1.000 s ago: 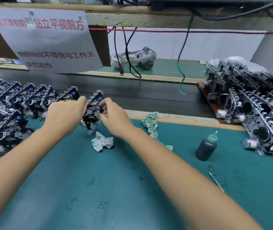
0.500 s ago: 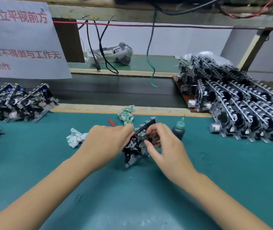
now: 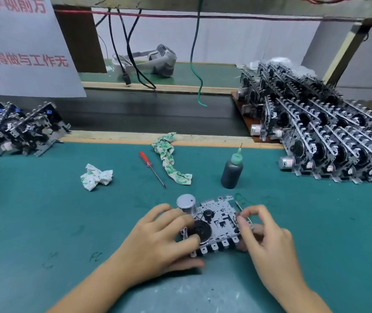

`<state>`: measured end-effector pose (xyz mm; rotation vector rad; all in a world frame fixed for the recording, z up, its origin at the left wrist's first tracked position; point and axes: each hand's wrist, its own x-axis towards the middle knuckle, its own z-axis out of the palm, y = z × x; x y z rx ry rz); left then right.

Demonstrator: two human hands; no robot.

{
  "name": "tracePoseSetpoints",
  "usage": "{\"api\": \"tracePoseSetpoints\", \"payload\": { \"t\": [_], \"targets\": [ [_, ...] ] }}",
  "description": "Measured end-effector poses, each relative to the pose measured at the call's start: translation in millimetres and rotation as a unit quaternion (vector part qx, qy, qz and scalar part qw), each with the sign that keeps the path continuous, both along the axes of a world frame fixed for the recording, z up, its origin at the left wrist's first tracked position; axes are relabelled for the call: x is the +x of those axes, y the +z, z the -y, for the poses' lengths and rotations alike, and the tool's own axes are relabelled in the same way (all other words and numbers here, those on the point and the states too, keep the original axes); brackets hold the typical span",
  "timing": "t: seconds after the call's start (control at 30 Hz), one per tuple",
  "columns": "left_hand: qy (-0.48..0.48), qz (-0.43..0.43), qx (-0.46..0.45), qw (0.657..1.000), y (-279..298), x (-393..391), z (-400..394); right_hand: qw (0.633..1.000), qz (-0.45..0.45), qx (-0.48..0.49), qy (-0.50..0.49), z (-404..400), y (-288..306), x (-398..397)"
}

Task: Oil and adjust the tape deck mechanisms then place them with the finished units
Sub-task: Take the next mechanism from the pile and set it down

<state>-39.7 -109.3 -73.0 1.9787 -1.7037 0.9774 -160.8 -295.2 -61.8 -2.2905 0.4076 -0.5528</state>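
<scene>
Curled fingers [image 3: 176,219] of the left hand [image 3: 158,242] and right hand [image 3: 264,236] are clamped on either end of a flat silver metal tape deck mechanism [image 3: 214,224], laid face-up on the green mat [image 3: 45,222], long axis left-right; a black flywheel and silver motor can are seen.
</scene>
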Motion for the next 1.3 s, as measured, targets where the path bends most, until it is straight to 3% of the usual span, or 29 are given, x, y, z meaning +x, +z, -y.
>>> {"api": "tracePoseSetpoints", "payload": {
  "t": [0.1,0.2,0.3,0.6,0.73,1.07,1.17,1.3],
  "targets": [
    [0.048,-0.176,0.003,0.983,-2.5,0.5,-3.7,0.998,-0.038,-0.035,-0.024,-1.5,-3.6,-0.9],
    [0.085,-0.371,0.036,0.924,-1.2,4.5,-7.6,0.996,-0.047,-0.074,-0.032,-6.5,-5.9,-1.2],
    [0.075,-0.460,0.072,0.882,-2.5,8.7,-6.9,0.993,-0.039,-0.103,-0.042,-9.6,-5.0,-0.6],
    [0.057,-0.454,0.101,0.884,-5.4,12.8,-4.3,0.991,-0.074,-0.111,-0.017,-6.5,-6.7,-0.9],
    [0.054,-0.420,0.088,0.902,-4.4,9.9,-4.9,0.991,-0.072,-0.109,-0.006,-4.5,-9.1,-0.8],
    [0.048,-0.399,0.072,0.913,-3.8,8.0,-4.0,0.999,-0.032,-0.033,-0.010,7.2,5.4,20.1],
    [0.049,-0.411,0.071,0.908,-4.5,8.1,-3.4,0.999,-0.042,-0.014,-0.018,10.2,10.9,31.8],
    [0.050,-0.462,0.076,0.882,-4.9,10.9,-2.6,0.994,0.019,-0.023,-0.105,19.7,20.3,55.0]
  ]
}}
